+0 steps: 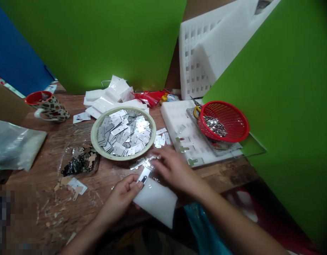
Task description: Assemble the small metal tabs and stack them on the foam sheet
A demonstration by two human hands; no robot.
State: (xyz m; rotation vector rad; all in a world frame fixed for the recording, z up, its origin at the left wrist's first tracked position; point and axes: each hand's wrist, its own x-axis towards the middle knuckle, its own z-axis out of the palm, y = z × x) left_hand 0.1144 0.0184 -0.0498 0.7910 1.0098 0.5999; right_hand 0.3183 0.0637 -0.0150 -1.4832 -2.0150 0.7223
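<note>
One small metal plate (144,175) is pinched in the left hand (120,198), over a white foam block (156,200) at the table's near edge. The right hand (174,168) lies flat w/ fingers spread on tiny washers (152,158) just beside, gripping nothing. Behind is a round bowl (95,136) full of same plates. Further right, a red basket (232,115) on a white tray (174,117).

Lower left corner pixelated, contents unreadable. Beneath right hand (174,169) fingers, small shiny bits (152,159) blurred, too small to name. At left hand (120,198) fingertips, plate (144,174) partly hidden by thumb. Foam block (156,200) near edge covered by both wrists. Basket (224,121) contents too fine to identify.
</note>
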